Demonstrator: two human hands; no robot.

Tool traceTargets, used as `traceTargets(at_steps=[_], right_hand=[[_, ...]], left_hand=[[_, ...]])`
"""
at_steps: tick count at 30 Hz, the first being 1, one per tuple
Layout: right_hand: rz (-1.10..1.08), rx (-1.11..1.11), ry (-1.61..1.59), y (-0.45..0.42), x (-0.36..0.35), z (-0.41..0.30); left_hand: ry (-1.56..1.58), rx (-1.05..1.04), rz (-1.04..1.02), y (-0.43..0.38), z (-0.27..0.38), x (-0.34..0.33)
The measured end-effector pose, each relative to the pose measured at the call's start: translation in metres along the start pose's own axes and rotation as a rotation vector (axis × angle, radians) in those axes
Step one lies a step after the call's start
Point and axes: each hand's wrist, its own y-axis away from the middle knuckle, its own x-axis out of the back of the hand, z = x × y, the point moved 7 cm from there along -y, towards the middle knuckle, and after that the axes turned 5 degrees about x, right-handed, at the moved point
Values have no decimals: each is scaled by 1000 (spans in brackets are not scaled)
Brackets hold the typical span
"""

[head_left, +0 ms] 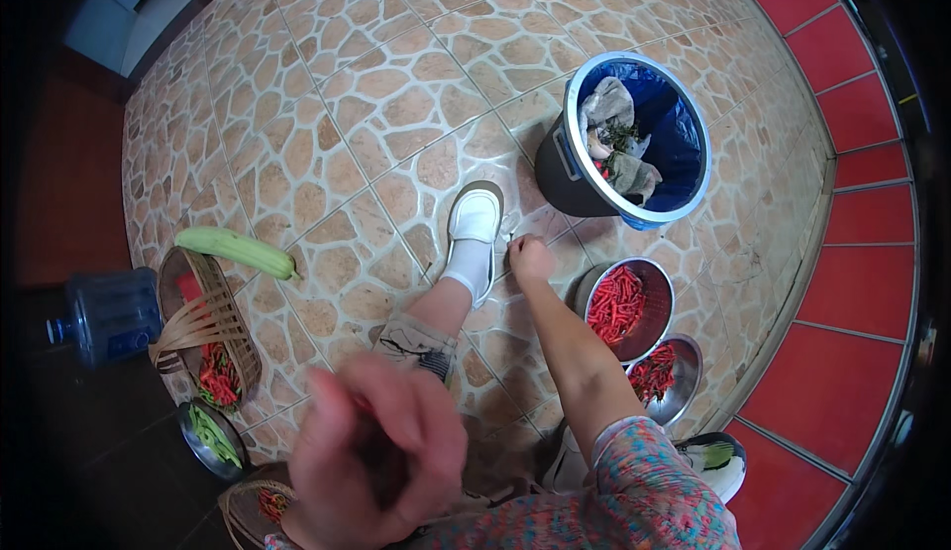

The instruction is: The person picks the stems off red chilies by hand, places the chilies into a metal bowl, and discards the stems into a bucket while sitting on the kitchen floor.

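Observation:
My left hand [375, 438] is close to the camera and blurred, its fingers curled round in a ring; a bit of red shows between them, too unclear to name. With my right arm stretched down, my right hand [530, 259] is low near the floor beside my white shoe [475, 217], its fingertips pinched at a small dark stem-like piece [510, 238]. Right of that hand, a metal pot [666, 305] holds red chili peppers [615, 305]. A metal bowl [692, 379] beside it has more red chilies [654, 373].
A bin with a blue liner [672, 134] contains waste. On the left are a green gourd [238, 251], a wicker basket [223, 305] with peppers, a large blue water bottle [115, 316], a bowl of green pods [215, 442] and another basket [238, 509]. Red tiles [862, 279] line the right side.

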Motion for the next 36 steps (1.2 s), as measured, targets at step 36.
traceTargets(at_steps=[36], right_hand=[[20, 404, -606, 20, 377, -86]], left_hand=[[35, 39, -1018, 72, -80, -163]])
